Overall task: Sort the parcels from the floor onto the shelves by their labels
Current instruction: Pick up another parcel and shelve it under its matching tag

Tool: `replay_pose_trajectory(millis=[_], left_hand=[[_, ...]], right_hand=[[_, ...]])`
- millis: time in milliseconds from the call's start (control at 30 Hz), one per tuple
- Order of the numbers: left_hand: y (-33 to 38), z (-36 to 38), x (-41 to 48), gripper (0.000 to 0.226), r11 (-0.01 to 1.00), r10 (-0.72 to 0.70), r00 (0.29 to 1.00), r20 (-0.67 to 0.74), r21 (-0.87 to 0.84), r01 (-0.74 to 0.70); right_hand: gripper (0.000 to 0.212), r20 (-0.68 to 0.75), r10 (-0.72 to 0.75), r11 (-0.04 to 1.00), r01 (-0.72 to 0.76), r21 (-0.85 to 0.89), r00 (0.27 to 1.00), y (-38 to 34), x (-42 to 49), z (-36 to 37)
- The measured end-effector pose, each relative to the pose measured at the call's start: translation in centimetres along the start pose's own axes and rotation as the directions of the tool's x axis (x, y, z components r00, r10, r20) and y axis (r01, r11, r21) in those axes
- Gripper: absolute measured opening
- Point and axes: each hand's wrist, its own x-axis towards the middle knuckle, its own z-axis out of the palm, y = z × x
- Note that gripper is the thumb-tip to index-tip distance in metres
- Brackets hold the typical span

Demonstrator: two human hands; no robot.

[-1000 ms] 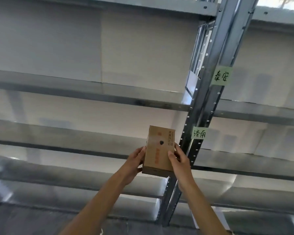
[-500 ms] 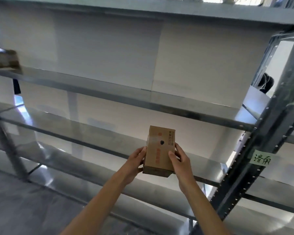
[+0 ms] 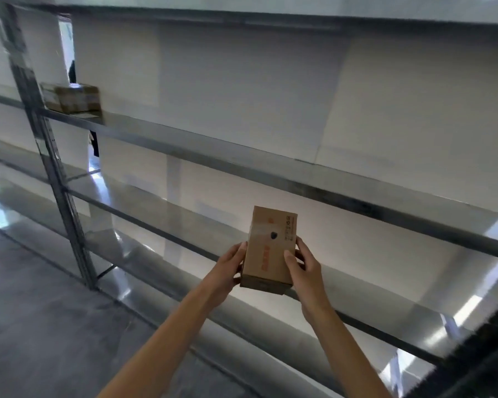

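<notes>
Cardboard parcel (image 3: 269, 248) pinched by fingers (image 3: 288, 258) of left hand (image 3: 227, 265), right hand (image 3: 309, 270); shelf (image 3: 184, 139) holds box (image 3: 72, 99).

A warehouse or stockroom: long metal shelves (image 3: 242, 150), cardboard parcel (image 3: 72, 100) on one, concrete floor (image 3: 41, 326).

Both arms stretch forward; left hand (image 3: 227, 267) and right hand (image 3: 306, 264) hold a box (image 3: 269, 251) by its two sides.

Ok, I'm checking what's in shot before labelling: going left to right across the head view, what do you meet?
Shelved box → left hand → parcel held in both hands → right hand.
</notes>
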Motion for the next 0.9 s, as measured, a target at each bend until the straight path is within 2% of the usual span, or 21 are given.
replay_pose_trajectory(millis=[167, 333, 500, 633, 767, 900], left_hand=[[0.3, -1.5, 2.3, 0.055, 0.999, 0.015, 0.999, -0.047, 0.030, -0.014], [0.5, -3.2, 4.9, 0.060, 1.000, 0.007, 0.993, -0.119, 0.027, -0.004], [1.4, -4.6, 7.1, 0.060, 0.999, 0.013, 0.981, -0.191, 0.041, -0.005], [1.6, -5.3, 7.8, 0.058, 0.999, 0.036, 0.974, -0.226, 0.028, -0.030], [1.6, -5.9, 7.1, 0.058, 1.000, 0.022, 0.965, -0.262, 0.006, -0.021], [2.2, -6.2, 6.5, 0.055, 1.000, 0.013, 0.951, -0.308, 0.009, -0.011]], right_hand=[[0.048, 0.042, -0.015, 1.000, 0.015, -0.001, 0.999, 0.3, 3.1, 1.7], [0.049, 0.122, -0.024, 1.000, 0.025, -0.009, 0.992, 0.5, 6.7, 3.0], [0.051, 0.206, -0.049, 0.997, 0.059, -0.040, 0.977, 0.8, 9.9, 4.4], [0.053, 0.256, -0.120, 0.983, 0.150, -0.101, 0.959, 1.2, 11.5, 5.3], [0.053, 0.320, -0.136, 0.981, 0.173, -0.090, 0.938, 1.4, 12.3, 6.3], [0.054, 0.330, -0.174, 0.970, 0.219, -0.105, 0.928, 1.6, 12.5, 7.1]])
